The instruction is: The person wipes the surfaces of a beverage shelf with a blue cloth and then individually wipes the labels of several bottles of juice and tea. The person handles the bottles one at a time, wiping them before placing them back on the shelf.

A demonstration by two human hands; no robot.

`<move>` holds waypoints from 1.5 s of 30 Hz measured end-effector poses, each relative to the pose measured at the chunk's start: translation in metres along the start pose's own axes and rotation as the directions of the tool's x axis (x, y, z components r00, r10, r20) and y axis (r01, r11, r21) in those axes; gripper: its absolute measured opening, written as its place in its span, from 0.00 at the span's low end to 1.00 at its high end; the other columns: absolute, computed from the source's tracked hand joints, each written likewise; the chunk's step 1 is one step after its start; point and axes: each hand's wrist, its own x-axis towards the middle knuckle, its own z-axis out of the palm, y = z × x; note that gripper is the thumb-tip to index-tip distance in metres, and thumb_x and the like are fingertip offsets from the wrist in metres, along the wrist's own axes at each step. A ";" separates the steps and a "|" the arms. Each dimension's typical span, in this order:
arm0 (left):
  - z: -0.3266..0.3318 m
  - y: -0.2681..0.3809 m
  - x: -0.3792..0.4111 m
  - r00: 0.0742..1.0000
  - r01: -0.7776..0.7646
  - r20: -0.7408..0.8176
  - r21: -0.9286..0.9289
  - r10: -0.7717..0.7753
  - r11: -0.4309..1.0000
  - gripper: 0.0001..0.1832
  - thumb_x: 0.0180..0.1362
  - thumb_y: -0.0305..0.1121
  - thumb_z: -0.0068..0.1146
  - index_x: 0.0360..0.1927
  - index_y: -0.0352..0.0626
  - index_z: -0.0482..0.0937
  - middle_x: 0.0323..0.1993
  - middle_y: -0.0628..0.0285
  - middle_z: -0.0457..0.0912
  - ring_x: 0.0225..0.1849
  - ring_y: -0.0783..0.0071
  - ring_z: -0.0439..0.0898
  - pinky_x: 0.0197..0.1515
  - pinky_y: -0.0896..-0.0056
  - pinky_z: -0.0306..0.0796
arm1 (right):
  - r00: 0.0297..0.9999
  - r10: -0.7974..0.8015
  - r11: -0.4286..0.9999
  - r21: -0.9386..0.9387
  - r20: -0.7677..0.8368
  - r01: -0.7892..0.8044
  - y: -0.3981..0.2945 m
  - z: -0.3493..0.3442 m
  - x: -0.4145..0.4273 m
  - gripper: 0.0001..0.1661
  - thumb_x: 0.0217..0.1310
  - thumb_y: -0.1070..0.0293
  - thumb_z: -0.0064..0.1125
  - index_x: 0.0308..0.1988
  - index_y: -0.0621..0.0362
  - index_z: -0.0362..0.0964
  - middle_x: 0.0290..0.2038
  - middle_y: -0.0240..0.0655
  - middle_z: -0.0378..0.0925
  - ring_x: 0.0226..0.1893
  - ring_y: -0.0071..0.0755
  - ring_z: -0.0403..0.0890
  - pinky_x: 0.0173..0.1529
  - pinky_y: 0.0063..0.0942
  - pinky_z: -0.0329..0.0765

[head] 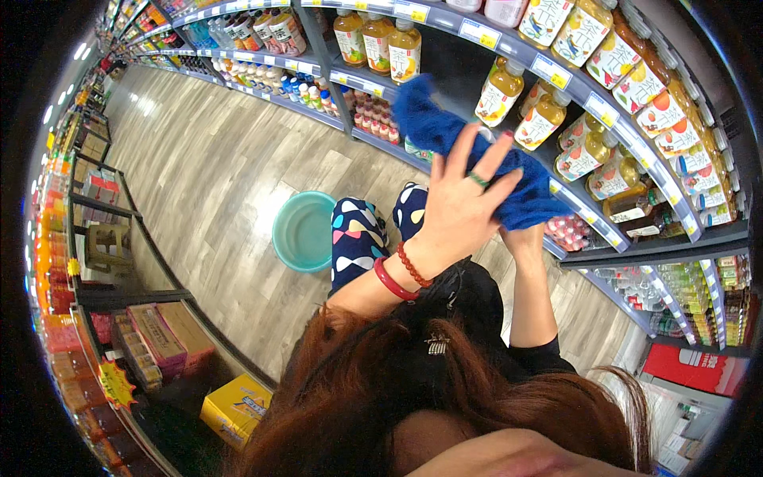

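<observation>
A bunched blue cloth is held in the air in front of the drink shelves, its far end blurred. Across its top lies my left hand, fingers spread over the fabric, with a green ring on one finger and a red bangle and bead bracelet at the wrist. From below, my right hand supports the cloth; its fingers are hidden underneath. Just beyond the cloth, bottles of amber fruit tea lean or stand on a shelf. There is a dark gap on that shelf between the bottle groups.
A turquoise plastic basin sits on the wood-look floor left of my knees. Shelf edges with price tags curve close ahead. Behind to the left are a yellow box, cardboard cartons and a stool.
</observation>
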 end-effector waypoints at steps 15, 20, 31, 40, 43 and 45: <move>-0.006 -0.069 0.059 0.509 0.843 0.827 -0.426 -0.237 0.328 0.16 0.50 0.34 0.60 0.37 0.32 0.79 0.32 0.62 0.81 0.34 0.75 0.80 0.37 0.77 0.74 | 0.985 -0.027 0.868 -0.484 0.173 0.109 -0.026 -0.026 -0.006 0.40 0.23 0.75 0.69 0.46 0.64 0.66 0.41 0.42 0.71 0.46 0.43 0.72 0.49 0.30 0.69; 0.001 -0.070 0.031 0.613 0.715 0.718 -0.682 -0.331 -0.156 0.17 0.52 0.35 0.58 0.43 0.36 0.76 0.37 0.59 0.80 0.38 0.73 0.80 0.40 0.76 0.75 | 0.981 -0.100 0.900 -0.405 0.164 0.160 -0.038 -0.029 0.000 0.41 0.23 0.75 0.66 0.48 0.56 0.66 0.43 0.40 0.68 0.46 0.47 0.66 0.53 0.35 0.64; 0.051 -0.069 -0.032 0.630 0.567 0.677 -0.735 -0.380 -0.370 0.13 0.55 0.23 0.50 0.44 0.38 0.75 0.41 0.64 0.78 0.42 0.73 0.77 0.44 0.74 0.71 | 0.977 -0.197 0.894 -0.394 0.082 0.213 -0.027 -0.023 0.018 0.45 0.22 0.71 0.68 0.50 0.60 0.63 0.45 0.40 0.68 0.51 0.43 0.66 0.56 0.35 0.63; 0.065 -0.090 -0.040 0.550 0.700 0.678 -0.693 -0.487 -0.173 0.18 0.53 0.23 0.49 0.49 0.39 0.72 0.46 0.59 0.77 0.46 0.71 0.75 0.47 0.71 0.70 | 0.993 -0.117 0.984 -0.140 -0.008 0.114 0.006 0.014 0.035 0.45 0.24 0.69 0.70 0.50 0.61 0.62 0.47 0.41 0.67 0.51 0.43 0.66 0.57 0.34 0.62; 0.082 -0.124 -0.060 0.632 0.718 0.523 -0.673 -0.572 0.178 0.18 0.54 0.22 0.46 0.50 0.37 0.71 0.48 0.54 0.76 0.49 0.64 0.74 0.51 0.67 0.68 | 0.981 -0.190 0.967 -0.167 0.028 0.192 0.012 0.040 0.052 0.44 0.27 0.68 0.73 0.50 0.60 0.62 0.48 0.41 0.66 0.51 0.41 0.67 0.56 0.33 0.63; 0.086 -0.146 -0.060 0.556 0.498 0.580 -0.806 -0.595 -0.321 0.18 0.58 0.31 0.42 0.51 0.35 0.69 0.50 0.54 0.74 0.52 0.61 0.72 0.56 0.63 0.65 | 0.980 -0.188 0.969 -0.151 0.070 0.197 0.022 0.059 0.068 0.42 0.30 0.71 0.73 0.50 0.60 0.63 0.48 0.40 0.66 0.51 0.41 0.68 0.56 0.33 0.64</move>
